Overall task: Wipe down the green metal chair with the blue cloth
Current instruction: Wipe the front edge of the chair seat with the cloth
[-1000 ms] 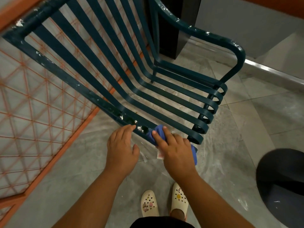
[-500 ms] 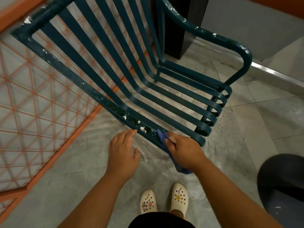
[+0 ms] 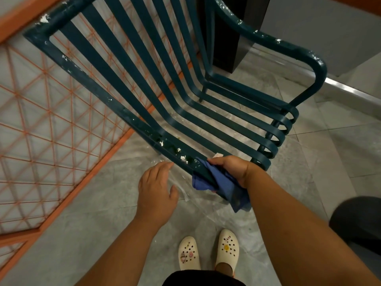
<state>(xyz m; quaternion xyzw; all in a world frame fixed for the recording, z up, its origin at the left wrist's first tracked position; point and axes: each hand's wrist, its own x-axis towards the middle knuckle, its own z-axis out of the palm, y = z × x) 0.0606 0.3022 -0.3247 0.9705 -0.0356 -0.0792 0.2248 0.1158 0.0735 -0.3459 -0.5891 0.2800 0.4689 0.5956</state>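
**Cloth on the near rail**

My white clogs (image 3: 208,251) stand on the grey tile floor (image 3: 82,234). My left hand (image 3: 157,189) hovers flat, fingers relaxed, holding nothing. My right hand (image 3: 231,169) clutches the blue cloth (image 3: 221,182) round the green metal chair (image 3: 206,112)'s near rail. An orange lattice fence (image 3: 47,129) lies far left.

An orange metal lattice panel (image 3: 47,124) leaned at the left over a grey marble-tiled floor (image 3: 340,153). Two cream perforated clogs (image 3: 208,252) stood side by side near the bottom. A black pillar (image 3: 243,34) rose at the top, and a dark rounded object (image 3: 358,221) sat at the right edge.
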